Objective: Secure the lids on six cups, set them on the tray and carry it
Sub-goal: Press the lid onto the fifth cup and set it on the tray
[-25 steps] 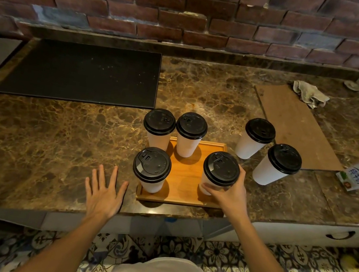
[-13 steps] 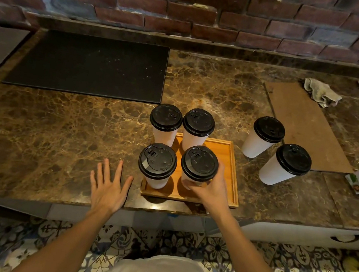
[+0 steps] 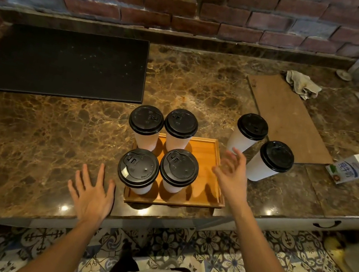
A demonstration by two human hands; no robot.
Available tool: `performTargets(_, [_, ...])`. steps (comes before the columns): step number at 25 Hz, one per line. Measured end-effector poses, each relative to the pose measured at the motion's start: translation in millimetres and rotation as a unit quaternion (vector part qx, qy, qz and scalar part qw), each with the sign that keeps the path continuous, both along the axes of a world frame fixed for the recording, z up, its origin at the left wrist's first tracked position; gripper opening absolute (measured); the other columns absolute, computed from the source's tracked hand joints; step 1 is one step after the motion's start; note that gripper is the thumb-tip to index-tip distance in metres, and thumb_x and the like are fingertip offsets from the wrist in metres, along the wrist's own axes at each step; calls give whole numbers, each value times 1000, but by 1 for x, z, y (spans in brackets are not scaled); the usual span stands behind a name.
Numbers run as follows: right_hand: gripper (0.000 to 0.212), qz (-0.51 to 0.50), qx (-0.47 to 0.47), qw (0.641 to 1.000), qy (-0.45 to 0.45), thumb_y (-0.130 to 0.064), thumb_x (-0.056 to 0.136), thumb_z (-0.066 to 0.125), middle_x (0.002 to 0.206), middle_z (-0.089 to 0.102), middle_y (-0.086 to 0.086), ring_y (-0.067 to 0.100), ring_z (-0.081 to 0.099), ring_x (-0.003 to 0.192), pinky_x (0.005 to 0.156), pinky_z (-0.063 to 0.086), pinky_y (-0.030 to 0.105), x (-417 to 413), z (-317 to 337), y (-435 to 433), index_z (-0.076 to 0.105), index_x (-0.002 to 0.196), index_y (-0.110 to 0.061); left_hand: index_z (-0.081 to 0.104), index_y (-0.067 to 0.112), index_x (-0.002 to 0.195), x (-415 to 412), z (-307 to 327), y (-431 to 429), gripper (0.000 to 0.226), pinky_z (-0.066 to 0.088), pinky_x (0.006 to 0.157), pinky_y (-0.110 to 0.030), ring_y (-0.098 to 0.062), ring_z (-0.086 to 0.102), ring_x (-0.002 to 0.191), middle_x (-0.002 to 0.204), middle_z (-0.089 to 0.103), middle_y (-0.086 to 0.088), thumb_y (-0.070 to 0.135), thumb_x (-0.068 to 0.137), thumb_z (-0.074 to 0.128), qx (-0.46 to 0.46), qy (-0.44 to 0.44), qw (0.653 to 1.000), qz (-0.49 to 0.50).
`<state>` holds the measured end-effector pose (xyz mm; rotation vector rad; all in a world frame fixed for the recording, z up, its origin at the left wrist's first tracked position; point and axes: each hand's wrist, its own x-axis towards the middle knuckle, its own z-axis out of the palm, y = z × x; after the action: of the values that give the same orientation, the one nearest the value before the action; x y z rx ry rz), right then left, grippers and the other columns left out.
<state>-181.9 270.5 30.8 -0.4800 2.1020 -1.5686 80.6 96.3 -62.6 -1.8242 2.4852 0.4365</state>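
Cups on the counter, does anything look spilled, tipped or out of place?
Nothing spilled or tipped; all six stand upright, lidded. Only oddity: two cups stand on the counter right of the tray, which holds four.

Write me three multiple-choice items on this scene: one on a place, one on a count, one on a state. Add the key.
1. Where does the milk carton lie?
A) on a stool
B) on a shelf
C) on the counter, far right

2. How many cups stand on the tray?
A) two
B) four
C) six

3. The right hand is:
A) open, holding nothing
B) gripping a cup
C) pressing a lid

Key:
1 C: it lies on the marble near the right edge.
2 B: the two other cups stand off the tray, on the counter.
3 A: its fingers are loose and touch no cup.
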Motion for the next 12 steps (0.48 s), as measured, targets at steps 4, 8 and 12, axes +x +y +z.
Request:
performTargets(4, [104,-119,1,992,-28,-19,80,80,157,32,7,24,36,142,116,28,35,-41,-2,-17,8,154,-13,6,35,151,-20,2,-5,58,-10,113,-52,-31,-6,146,160,-4,-12,49,99,27,13,-9,999,33])
performTargets(8, [125,-163,66,982,-72,-41,76,81,164,15,7,26,19,150,120,18,40,-68,-21,-36,-14,155,-16,-6,36,150,-36,0,-9,80,-5,111,-61,-35,-11,145,158,-10,-17,60,91,41,25,-60,997,48])
performTargets(12, [110,-263,47,964,-6,-34,77,82,160,26,8,22,24,148,118,16,33,-91,-38,-50,8,156,-13,-13,35,149,-38,-5,-14,98,-3,109,-64,-36,-11,145,158,-12,-18,62,83,54,5,-84,996,38])
